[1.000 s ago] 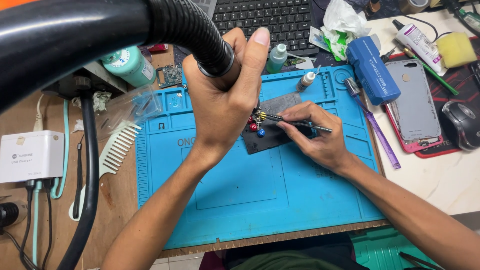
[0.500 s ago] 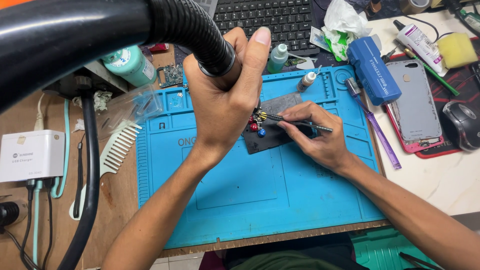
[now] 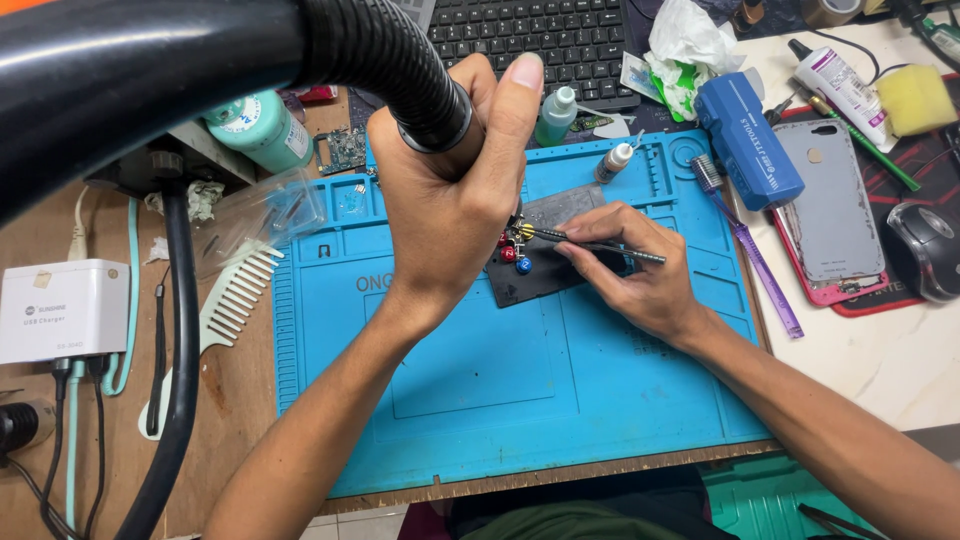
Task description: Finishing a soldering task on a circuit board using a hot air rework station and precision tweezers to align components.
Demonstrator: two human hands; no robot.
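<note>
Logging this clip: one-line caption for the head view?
Left hand grips black corrugated hose nozzle; right hand holds thin metal tweezers over dark plate.

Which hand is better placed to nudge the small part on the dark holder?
Probably the right hand: its tweezers already point at the clamps on the dark holder. The left hand is wrapped around the black hose handle.

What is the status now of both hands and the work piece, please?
Left hand gripping black hose nozzle. Right hand holding tweezers, tips at dark plate on blue mat. Nothing between hands and plate.
</note>
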